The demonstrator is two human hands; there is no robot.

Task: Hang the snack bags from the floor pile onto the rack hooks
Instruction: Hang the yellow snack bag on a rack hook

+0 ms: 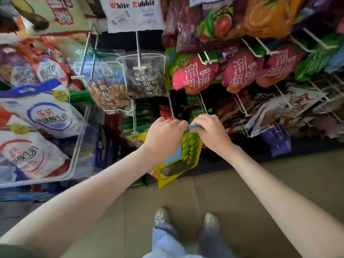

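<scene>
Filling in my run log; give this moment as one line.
left hand: grips yellow snack bag top | right hand: grips same top | bag: at white rack hook, threading hidden

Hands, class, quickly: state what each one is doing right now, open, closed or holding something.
Left hand: closed, grips the top edge of the yellow snack bag.
Right hand: closed, pinches the same bag's top edge.
</scene>
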